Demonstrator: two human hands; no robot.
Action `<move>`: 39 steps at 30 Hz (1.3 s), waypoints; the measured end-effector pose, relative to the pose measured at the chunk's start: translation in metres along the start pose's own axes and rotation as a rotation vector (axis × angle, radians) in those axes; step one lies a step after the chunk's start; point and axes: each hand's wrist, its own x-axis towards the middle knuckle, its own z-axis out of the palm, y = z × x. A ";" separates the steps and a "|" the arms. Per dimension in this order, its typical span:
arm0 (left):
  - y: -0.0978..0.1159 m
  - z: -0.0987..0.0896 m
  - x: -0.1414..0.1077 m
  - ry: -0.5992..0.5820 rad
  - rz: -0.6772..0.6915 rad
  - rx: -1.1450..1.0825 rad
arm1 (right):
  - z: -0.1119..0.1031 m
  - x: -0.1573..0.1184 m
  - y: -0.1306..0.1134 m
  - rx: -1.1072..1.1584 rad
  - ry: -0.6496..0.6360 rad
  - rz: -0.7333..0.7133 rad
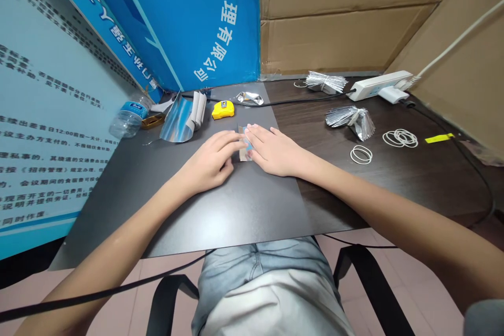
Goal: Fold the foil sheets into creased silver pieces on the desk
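Note:
In the head view a small folded piece of shiny silver-and-blue sheet (244, 156) lies on the grey mat (189, 220), partly covered by my fingers. My right hand (275, 152) rests flat over its right side, fingers stretched out and pressing on it. From the left, my left hand (210, 160) reaches in with its fingers extended, the fingertips touching the sheet's left edge. Its thumb is bent beneath. Just beyond the hands sits a yellow tape measure (223, 110). A curled stack of similar reflective sheets (181, 119) stands to the left of it.
A crumpled foil piece (250, 98) lies behind a black cable. On the right are bundles of silver strips (326, 83), white rubber bands (400, 138), a yellow strip (440, 138) and a power strip (380, 85). A plastic bottle (129, 118) is at the left.

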 end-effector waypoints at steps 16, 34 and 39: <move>-0.016 -0.039 0.056 -0.400 0.239 -0.121 | -0.001 0.001 0.000 0.009 0.007 -0.004; -0.022 -0.018 0.034 -0.176 0.160 -0.237 | -0.002 0.001 -0.002 0.005 -0.019 0.016; -0.020 -0.011 0.027 -0.096 0.118 -0.220 | 0.000 0.001 0.001 0.011 0.008 -0.005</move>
